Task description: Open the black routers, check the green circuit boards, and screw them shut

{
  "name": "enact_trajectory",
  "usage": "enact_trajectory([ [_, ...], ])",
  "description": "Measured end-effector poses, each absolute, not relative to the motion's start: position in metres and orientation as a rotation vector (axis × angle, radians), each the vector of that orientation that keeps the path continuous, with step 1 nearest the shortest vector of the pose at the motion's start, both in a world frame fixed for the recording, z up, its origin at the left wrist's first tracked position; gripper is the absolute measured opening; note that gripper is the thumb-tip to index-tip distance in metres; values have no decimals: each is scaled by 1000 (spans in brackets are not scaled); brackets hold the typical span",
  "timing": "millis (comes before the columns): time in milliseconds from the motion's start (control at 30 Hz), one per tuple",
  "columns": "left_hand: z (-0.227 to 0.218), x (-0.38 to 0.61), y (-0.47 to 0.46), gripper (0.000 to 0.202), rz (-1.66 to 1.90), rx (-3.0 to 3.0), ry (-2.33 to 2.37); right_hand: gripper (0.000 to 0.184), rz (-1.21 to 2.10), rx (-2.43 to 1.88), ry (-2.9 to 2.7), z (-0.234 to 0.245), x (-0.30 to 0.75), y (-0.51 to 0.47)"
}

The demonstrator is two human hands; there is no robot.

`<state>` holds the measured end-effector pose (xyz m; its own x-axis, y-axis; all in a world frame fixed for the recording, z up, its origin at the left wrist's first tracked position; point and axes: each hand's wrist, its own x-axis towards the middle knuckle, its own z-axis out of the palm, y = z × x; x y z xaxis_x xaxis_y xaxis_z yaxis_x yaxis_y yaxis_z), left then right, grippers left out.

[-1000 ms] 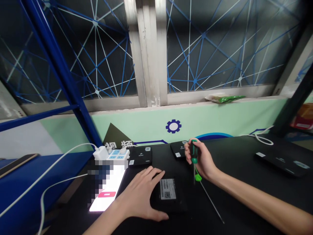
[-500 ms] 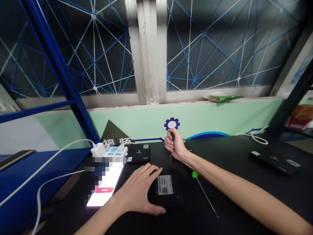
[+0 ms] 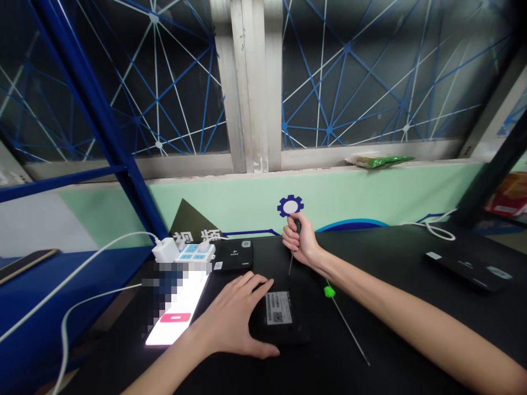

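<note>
A flat black set-top box (image 3: 297, 323) lies label side up on the black table, with a white printed label (image 3: 279, 308). My left hand (image 3: 234, 312) grips it from the left, fingers at its far edge and thumb at its near edge. My right hand (image 3: 300, 238) is closed round the dark handle of a screwdriver (image 3: 291, 264). Its thin shaft points down at the box's far edge; whether the tip touches cannot be made out. Right of the box, partly under my right forearm, lies a second screwdriver (image 3: 349, 329) with a bright green handle.
Another black box (image 3: 234, 255) sits behind my left hand, and one (image 3: 467, 270) lies far right. A lit phone screen (image 3: 177, 315) is left of my hand, near a power strip (image 3: 195, 252) with white cables. A blue rack post (image 3: 102, 120) rises at left.
My right hand and the screwdriver have shifted slightly right, and the shaft leans more. My left hand stays on the box. The view has tilted slightly.
</note>
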<state>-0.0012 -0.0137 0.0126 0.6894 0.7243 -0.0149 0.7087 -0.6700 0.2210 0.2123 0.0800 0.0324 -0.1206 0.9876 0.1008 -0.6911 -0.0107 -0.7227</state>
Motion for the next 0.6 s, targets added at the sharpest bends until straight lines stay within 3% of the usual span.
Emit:
enact_trajectory([
  [600,13,0,-11,116,43,2646,1198,40,1322,-645,-788,21,194,82],
])
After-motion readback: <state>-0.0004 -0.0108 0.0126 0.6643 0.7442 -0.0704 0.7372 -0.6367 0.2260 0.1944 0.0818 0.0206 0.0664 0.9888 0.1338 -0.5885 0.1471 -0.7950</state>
